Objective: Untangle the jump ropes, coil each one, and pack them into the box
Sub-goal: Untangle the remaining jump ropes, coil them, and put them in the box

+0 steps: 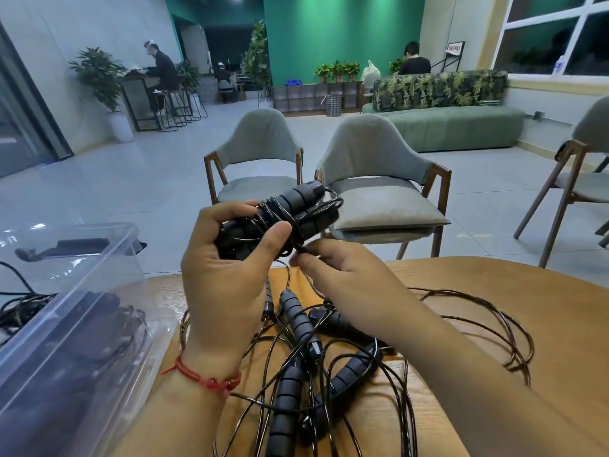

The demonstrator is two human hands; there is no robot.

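Midway, judging by the head view: the left hand (227,258) grips a coiled jump rope (290,212) at frame centre, fingers curled round its handles, while the right hand (339,268) pinches the cord's loose end. Dark bundles already lie in the clear box (99,258) at lower left; a tangle (313,357) remains on the table (478,291). The table's far edge lies just below the hands, with open tabletop at right.
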